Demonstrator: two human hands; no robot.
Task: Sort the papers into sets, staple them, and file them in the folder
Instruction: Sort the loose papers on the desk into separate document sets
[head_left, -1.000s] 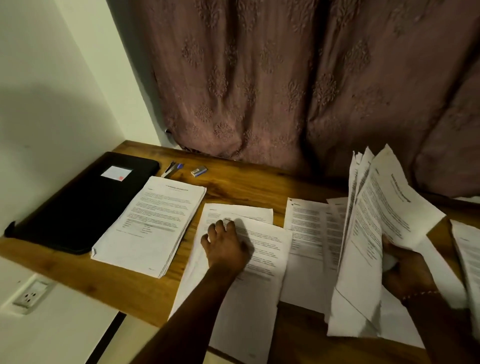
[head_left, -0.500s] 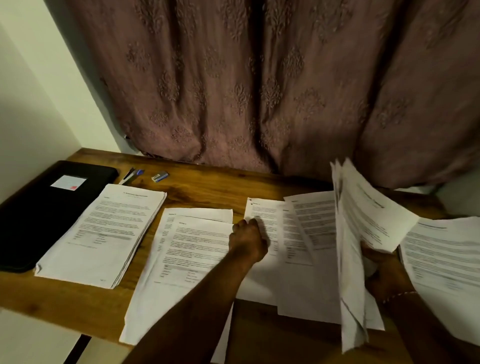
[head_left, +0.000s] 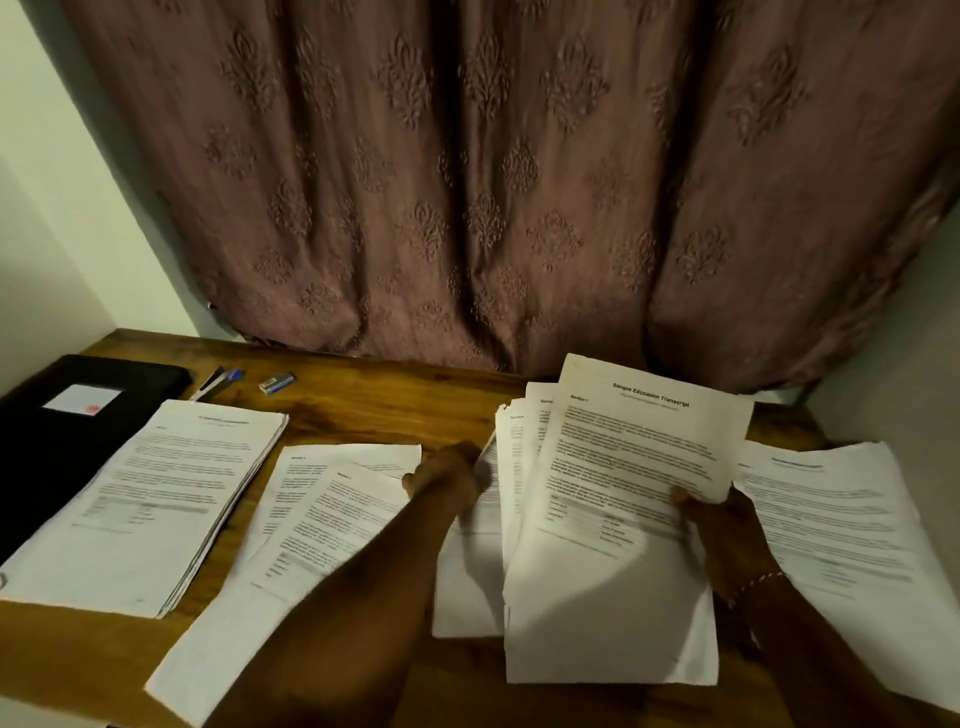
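White papers (head_left: 156, 499) with black print lie on a brown wooden surface (head_left: 395, 405) beside a black folder (head_left: 62, 447), under a mauve floral-patterned curtain (head_left: 467, 182).

A wooden desk (head_left: 395, 410) with a warm brown grain fills the lower part of the view, its front edge showing at the bottom left. Directly behind the desk hangs a dusty-pink curtain (head_left: 467, 182) in heavy folds, embossed with a repeated leaf-like motif, its hem reaching the desk's back edge. A pale wall (head_left: 62, 208) rises along the desk's left side. What look like two pens (head_left: 218, 382), one black and one blue, lie on the desk near its back left corner.
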